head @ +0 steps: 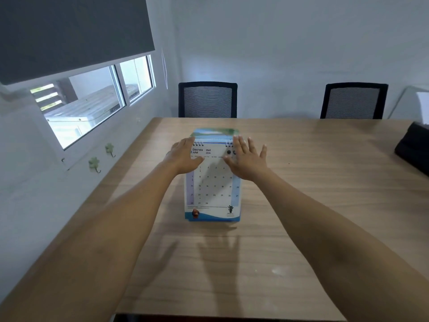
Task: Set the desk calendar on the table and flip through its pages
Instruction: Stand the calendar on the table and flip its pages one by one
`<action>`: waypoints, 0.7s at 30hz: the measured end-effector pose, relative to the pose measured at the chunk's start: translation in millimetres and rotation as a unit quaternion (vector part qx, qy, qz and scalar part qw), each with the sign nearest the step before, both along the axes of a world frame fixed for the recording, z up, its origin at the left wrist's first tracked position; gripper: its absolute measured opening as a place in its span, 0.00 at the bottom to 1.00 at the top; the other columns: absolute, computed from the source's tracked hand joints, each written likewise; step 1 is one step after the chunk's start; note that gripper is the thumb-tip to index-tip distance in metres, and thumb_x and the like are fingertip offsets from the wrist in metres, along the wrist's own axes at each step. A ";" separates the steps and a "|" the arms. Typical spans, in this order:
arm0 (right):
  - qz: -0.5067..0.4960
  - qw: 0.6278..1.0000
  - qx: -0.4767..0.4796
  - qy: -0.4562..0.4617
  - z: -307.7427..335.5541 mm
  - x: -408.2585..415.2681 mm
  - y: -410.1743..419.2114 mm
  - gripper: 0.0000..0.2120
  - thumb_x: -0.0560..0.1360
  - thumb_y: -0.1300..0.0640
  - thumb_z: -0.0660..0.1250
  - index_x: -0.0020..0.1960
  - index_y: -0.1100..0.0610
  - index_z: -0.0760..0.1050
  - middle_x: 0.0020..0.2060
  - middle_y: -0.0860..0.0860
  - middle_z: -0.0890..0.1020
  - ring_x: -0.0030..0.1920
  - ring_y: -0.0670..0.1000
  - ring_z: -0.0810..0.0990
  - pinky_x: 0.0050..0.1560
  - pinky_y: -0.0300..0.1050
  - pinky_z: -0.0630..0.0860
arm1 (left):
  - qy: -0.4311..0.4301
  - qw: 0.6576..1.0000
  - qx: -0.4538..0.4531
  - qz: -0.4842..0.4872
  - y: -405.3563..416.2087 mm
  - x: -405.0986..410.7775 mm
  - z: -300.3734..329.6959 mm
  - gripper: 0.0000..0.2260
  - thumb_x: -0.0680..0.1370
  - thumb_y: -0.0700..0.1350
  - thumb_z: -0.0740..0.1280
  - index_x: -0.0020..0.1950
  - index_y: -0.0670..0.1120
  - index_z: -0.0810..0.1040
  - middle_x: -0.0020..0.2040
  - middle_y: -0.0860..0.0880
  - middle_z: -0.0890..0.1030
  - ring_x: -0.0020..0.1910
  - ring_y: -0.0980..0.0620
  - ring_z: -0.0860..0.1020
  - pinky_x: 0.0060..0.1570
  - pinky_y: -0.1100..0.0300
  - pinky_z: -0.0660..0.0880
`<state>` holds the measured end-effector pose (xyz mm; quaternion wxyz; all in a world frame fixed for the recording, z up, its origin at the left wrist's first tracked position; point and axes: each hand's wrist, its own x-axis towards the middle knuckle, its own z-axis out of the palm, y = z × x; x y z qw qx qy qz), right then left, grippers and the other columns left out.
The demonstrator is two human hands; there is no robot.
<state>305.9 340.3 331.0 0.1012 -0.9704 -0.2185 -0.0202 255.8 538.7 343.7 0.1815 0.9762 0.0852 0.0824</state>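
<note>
Calendar (212,182): stands upright on the counter (301,205), near its middle, tilted back on its stand; the facing page reads JUNE 2026 with a grid of dates; wire rings run along its top edge; a flipped page with a blue and green picture shows blurred behind the rings.

Left hand (183,158): open, fingers together and stretched forward; it lies against the calendar's upper left corner, thumb across the page just below the month heading; it grips nothing that I can see.

Right hand (247,159): open, fingers spread wide; palm at the calendar's upper right corner, fingertips reaching to the rings; whether it touches the page or hovers just over it I cannot tell.

Arms: both bare, reaching out from the near edge of the counter, one on each side of the calendar.

Counter: pale wood grain; shadows of the hands fall on it in front of the calendar.

Chairs (207,99): two black mesh-backed, at the far edge, well apart.

Bag (414,147): black, at the right edge.

Window (92,101): on the left wall; a dark blind covers its upper part.
</note>
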 end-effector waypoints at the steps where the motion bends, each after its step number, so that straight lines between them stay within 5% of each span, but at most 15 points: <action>1: 0.001 1.000 0.007 0.004 -1.0 0.3 -0.2 0.37 0.78 0.36 0.44 0.79 0.51 0.34 0.79 0.48 0.39 0.79 0.54 0.37 0.73 0.65 0.35 | 0.000 1.000 -0.017 0.000 -0.6 0.0 0.7 0.36 0.75 0.57 0.64 0.78 0.46 0.53 0.77 0.46 0.61 0.75 0.44 0.60 0.72 0.47 0.61; 7: -0.014 0.977 0.193 0.090 -14.5 -3.8 -1.0 0.40 0.79 0.45 0.55 0.78 0.54 0.32 0.78 0.54 0.34 0.79 0.57 0.39 0.77 0.60 0.47 | -0.029 0.982 -0.174 0.060 -7.0 -13.3 -6.2 0.37 0.77 0.57 0.63 0.79 0.47 0.49 0.80 0.47 0.51 0.77 0.46 0.56 0.72 0.50 0.58; 10: -0.036 0.907 0.375 0.189 -23.3 -9.9 -1.5 0.39 0.79 0.56 0.58 0.78 0.52 0.33 0.79 0.54 0.40 0.79 0.59 0.46 0.76 0.60 0.54 | -0.029 0.939 -0.327 0.101 -15.2 -21.5 -11.1 0.32 0.79 0.51 0.62 0.78 0.45 0.52 0.76 0.48 0.61 0.72 0.47 0.65 0.63 0.54 0.66; 12: -0.058 0.845 0.457 0.272 -26.5 -12.6 -1.3 0.38 0.80 0.58 0.56 0.78 0.52 0.32 0.78 0.54 0.52 0.75 0.61 0.59 0.71 0.57 0.64 | -0.019 0.915 -0.391 0.102 -19.0 -22.0 -16.2 0.23 0.80 0.47 0.60 0.74 0.45 0.61 0.67 0.51 0.70 0.61 0.50 0.71 0.55 0.56 0.67; 19: -0.064 0.805 0.492 0.325 -36.4 -6.7 4.3 0.26 0.76 0.54 0.57 0.72 0.51 0.53 0.75 0.57 0.62 0.69 0.60 0.69 0.68 0.62 0.68 | -0.031 0.901 -0.425 0.079 -21.6 -21.9 -29.1 0.17 0.80 0.47 0.59 0.68 0.48 0.68 0.66 0.49 0.75 0.58 0.52 0.72 0.53 0.55 0.68; 21: -0.063 0.808 0.490 0.322 -43.2 -7.0 4.1 0.32 0.74 0.52 0.57 0.75 0.52 0.51 0.75 0.56 0.62 0.70 0.60 0.67 0.69 0.62 0.68 | -0.023 0.903 -0.422 0.078 -19.4 -24.5 -37.0 0.20 0.80 0.49 0.59 0.71 0.49 0.66 0.68 0.50 0.74 0.64 0.49 0.72 0.56 0.54 0.69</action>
